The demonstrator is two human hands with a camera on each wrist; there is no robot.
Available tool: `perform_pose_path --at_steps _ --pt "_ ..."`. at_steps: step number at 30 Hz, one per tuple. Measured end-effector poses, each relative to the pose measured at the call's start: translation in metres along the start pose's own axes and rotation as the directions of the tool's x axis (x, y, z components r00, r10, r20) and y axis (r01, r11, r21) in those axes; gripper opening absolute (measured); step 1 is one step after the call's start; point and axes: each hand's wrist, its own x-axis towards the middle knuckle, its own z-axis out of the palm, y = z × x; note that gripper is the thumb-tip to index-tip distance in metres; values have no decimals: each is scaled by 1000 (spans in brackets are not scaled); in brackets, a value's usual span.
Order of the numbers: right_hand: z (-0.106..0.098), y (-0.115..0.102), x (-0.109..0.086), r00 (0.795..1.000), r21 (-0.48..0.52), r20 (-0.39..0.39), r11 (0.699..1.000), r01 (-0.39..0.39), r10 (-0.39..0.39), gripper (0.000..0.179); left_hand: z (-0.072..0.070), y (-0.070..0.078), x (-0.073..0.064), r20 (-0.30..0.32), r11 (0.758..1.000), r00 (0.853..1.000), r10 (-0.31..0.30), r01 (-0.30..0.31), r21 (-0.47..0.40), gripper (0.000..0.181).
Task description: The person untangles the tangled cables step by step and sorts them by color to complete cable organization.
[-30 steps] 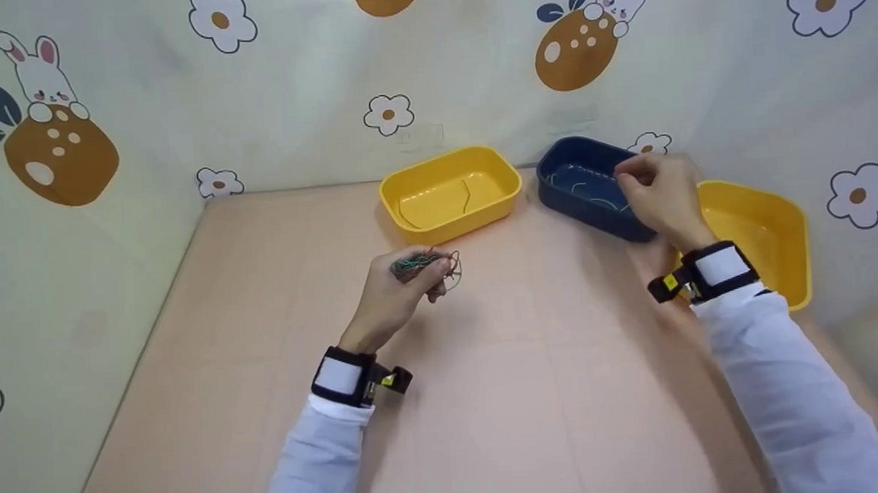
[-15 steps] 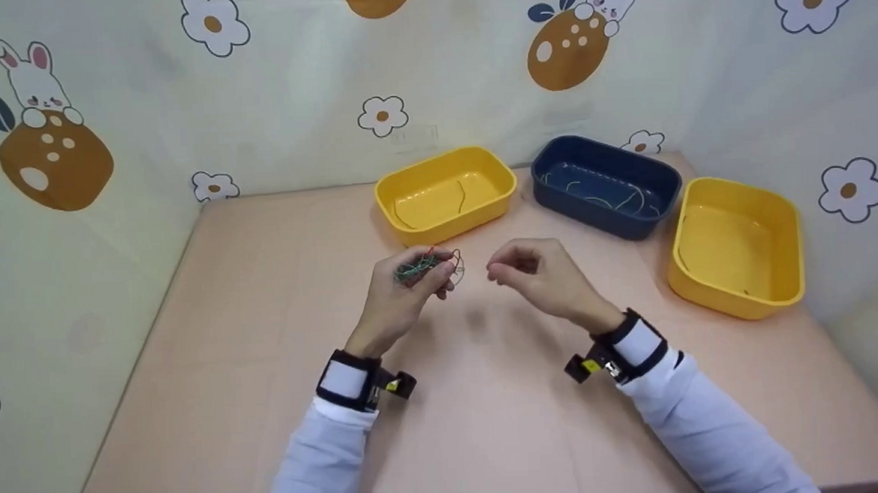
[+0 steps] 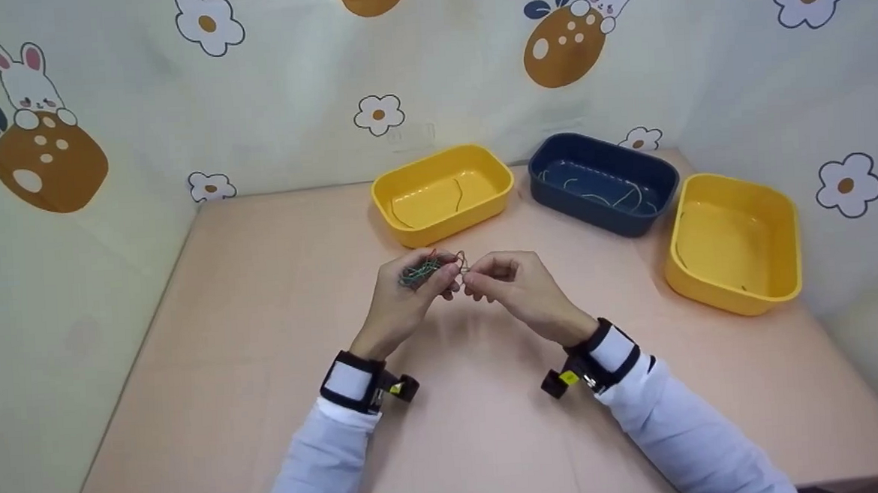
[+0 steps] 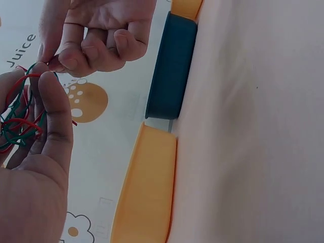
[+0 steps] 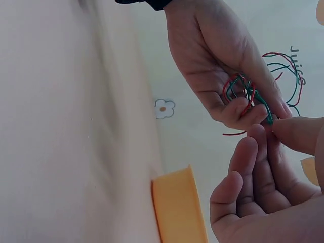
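Note:
Red and green wires (image 3: 419, 271) make a loose tangle in my left hand (image 3: 400, 301), its fingers curled round them. Loops stick out past the fingertips, seen best in the right wrist view. My right hand (image 3: 532, 294) meets the left fingertips, and its thumb and index finger pinch at a green wire (image 5: 261, 99) coming from the tangle. The pinched tip itself is mostly covered by the fingers. The other right fingers (image 5: 242, 157) are loosely bent. Both hands are above the table, in front of the left yellow bin (image 3: 445, 227).
A dark blue bin (image 3: 587, 212) with several thin wires inside stands at the back. To its right is another yellow bin (image 3: 735, 302) with a few small pieces in it. Thin wires lie in the left yellow bin too. A patterned backdrop (image 3: 289, 119) rises behind the pink table (image 3: 265, 376).
My right hand has come back from over the blue bin, leftward and nearer, to the wires in my left hand, and now pinches there. The left hand has kept its grip, barely moving.

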Motion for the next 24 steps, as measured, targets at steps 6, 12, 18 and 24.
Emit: perform_pose_path --at_steps 6,12,18,24 --pt "2 2 0 999 115 6 993 -42 42 6 1 0 0 14 1000 1000 10 -10 14 21" --pt "0 3 0 999 118 6 992 -42 41 8 0 0 0 -9 1000 1000 19 -19 23 19" --pt "-6 1 -1 998 210 -9 976 -61 65 14 -5 3 1 -60 1000 998 30 -30 -4 17" --pt "-15 -3 0 991 393 -48 915 -95 123 17 -12 5 1 -100 998 993 62 -64 -16 16"
